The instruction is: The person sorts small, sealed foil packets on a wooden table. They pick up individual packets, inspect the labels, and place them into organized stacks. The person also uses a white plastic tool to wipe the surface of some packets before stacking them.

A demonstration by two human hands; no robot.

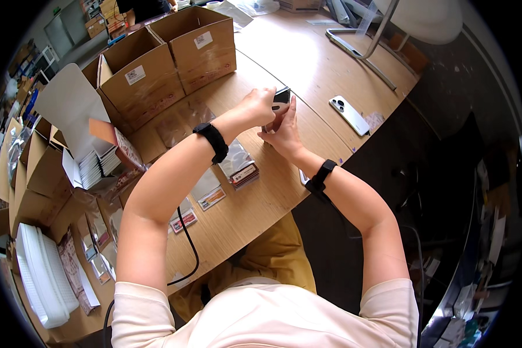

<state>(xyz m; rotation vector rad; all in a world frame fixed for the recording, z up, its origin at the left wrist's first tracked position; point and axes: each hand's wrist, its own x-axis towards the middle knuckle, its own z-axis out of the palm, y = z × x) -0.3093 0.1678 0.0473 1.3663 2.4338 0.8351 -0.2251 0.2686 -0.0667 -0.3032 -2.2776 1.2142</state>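
Note:
My left hand (261, 104) and my right hand (286, 135) meet above the wooden table. Between them they grip a small dark packet (282, 95) with a shiny edge; the fingers cover most of it, so its contents are hidden. A pale piece with an oval opening shows between the hands. Just below my left wrist lies a stack of clear plastic packets (243, 167) with printed brown headers. Beside it lie a flat packet with an orange printed strip (212, 199) and another with a red printed strip (184, 221), partly behind my left forearm.
Two open cardboard boxes (141, 93) stand at the back left. An open carton (100, 167) holds many white cards. White plastic baskets (43, 274) sit at far left. A white smartphone (350, 115) lies at right, near a metal stand (361, 56). A black cable (195, 252) crosses the front edge.

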